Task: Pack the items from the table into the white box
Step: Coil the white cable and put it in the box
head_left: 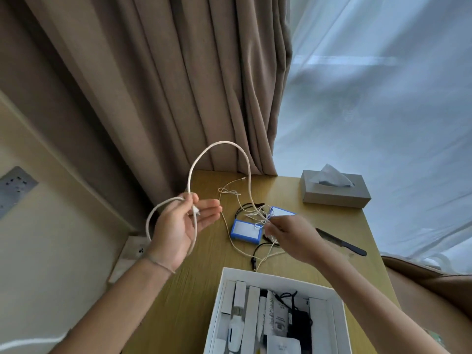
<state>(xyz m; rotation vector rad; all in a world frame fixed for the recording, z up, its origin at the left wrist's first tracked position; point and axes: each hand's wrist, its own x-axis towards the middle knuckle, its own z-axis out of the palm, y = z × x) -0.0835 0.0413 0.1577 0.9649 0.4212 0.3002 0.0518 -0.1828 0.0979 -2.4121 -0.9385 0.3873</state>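
Note:
A thick white cable [217, 145] arches high above the table. My left hand [178, 226] holds one end of it, looped over the palm with the plug showing between thumb and fingers. My right hand [288, 236] pinches the cable's other part among a tangle of thin white wires [229, 192] over two blue-edged flat boxes [246, 231]. Black cords [258, 251] lie under the hand. The white box [224, 279] stands open at the near edge, holding several white packets and a black adapter.
A grey tissue box [335, 190] sits at the table's far right. A black-handled knife [342, 242] lies right of my right hand. Brown curtains hang behind the wooden table [184, 290]; a wall socket plate [14, 187] is on the left.

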